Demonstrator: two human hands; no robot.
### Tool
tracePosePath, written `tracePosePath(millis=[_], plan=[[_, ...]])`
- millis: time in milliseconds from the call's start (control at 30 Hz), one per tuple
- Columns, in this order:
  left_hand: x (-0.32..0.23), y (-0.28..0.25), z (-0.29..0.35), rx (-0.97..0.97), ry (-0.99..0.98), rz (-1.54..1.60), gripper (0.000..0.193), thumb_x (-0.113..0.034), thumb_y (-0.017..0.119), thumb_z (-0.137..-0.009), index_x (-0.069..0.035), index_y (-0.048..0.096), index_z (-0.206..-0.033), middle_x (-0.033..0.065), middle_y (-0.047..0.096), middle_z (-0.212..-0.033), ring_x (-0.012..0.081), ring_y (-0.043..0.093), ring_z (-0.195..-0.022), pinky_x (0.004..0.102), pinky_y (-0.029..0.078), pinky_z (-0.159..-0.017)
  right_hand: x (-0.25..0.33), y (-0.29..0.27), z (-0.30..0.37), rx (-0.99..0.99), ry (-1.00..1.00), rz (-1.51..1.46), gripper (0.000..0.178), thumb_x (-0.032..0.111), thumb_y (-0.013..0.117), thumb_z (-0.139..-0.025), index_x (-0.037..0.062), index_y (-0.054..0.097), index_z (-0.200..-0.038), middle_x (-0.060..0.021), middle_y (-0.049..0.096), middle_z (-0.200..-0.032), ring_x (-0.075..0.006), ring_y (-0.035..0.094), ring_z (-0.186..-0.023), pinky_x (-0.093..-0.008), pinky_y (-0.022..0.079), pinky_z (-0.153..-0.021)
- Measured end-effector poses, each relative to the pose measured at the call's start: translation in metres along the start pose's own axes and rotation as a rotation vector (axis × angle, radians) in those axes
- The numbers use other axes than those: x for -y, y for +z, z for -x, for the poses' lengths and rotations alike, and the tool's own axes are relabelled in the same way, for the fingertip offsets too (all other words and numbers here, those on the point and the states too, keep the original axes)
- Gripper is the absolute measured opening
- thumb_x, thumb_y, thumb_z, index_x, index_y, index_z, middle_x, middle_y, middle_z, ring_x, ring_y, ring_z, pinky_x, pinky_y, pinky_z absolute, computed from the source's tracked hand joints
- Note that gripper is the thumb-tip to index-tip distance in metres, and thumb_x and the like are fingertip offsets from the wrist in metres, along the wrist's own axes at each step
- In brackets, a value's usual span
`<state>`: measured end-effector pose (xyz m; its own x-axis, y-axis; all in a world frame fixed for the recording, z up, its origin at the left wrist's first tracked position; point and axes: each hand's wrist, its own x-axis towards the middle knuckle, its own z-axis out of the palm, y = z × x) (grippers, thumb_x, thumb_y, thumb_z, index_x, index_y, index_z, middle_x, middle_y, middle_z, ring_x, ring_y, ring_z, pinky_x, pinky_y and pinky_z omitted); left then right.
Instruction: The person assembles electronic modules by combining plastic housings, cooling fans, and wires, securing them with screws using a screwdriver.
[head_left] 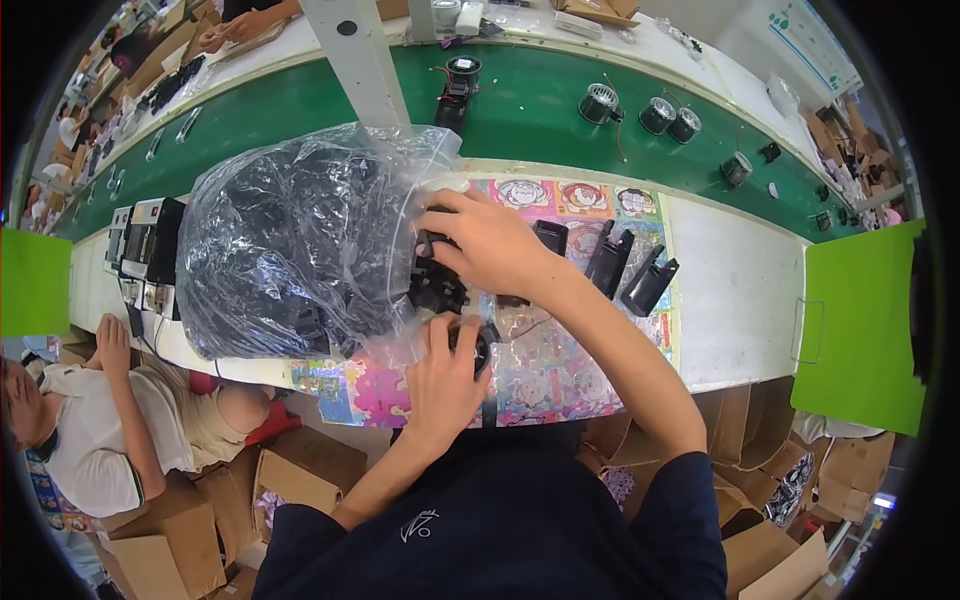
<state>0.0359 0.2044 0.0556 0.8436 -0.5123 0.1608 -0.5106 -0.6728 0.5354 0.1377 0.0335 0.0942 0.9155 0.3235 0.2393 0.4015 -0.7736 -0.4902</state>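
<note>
A large clear plastic bag (290,240) full of black plastic parts lies on the bench, its mouth turned to the right. My right hand (492,245) is at that mouth, with thumb and fingers closed on a small black plastic part (428,246). More black parts (438,290) show in the opening below it. Nearer to me, my left hand (442,385) is closed around a round black fan part (482,352), mostly hidden by the fingers. To the right of my right hand lie several black plastic housings (608,262), partly behind my forearm.
A colourful printed mat (550,385) covers the bench before me. Beyond runs a green conveyor belt (540,90) with small fan motors (600,103). A white post (355,60) rises behind the bag. Another person (110,430) sits at left; cardboard boxes (170,540) stand below.
</note>
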Motion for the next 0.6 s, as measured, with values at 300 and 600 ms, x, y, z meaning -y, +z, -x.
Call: tracePosePath(millis=[300,600], plan=[[0.011,-0.011,0.008,0.083,0.005,0.433,0.075,-0.004,0.079,-0.076,-0.002,0.046,-0.144,0.0217,0.052,-0.138,0.0456,0.052,-0.126,0.0483,0.048,-0.104,0.003,-0.035,0.055,-0.271,0.255,-0.364,0.03,0.001,0.067,-0.09,0.0025,0.069,-0.12,-0.0121,0.063,-0.095,-0.0184,0.06,-0.072,-0.0307,0.049,-0.064],[0.015,0.004,0.006,0.008,0.151,0.484,0.063,-0.001,0.081,-0.067,-0.002,0.06,-0.127,0.017,0.064,-0.122,0.0361,0.059,-0.116,0.0429,0.048,-0.099,0.025,-0.029,0.155,-0.114,0.495,-0.762,0.054,-0.003,0.059,-0.097,0.0085,0.053,-0.15,-0.0146,0.065,-0.114,-0.0194,0.067,-0.084,-0.033,0.054,-0.077]])
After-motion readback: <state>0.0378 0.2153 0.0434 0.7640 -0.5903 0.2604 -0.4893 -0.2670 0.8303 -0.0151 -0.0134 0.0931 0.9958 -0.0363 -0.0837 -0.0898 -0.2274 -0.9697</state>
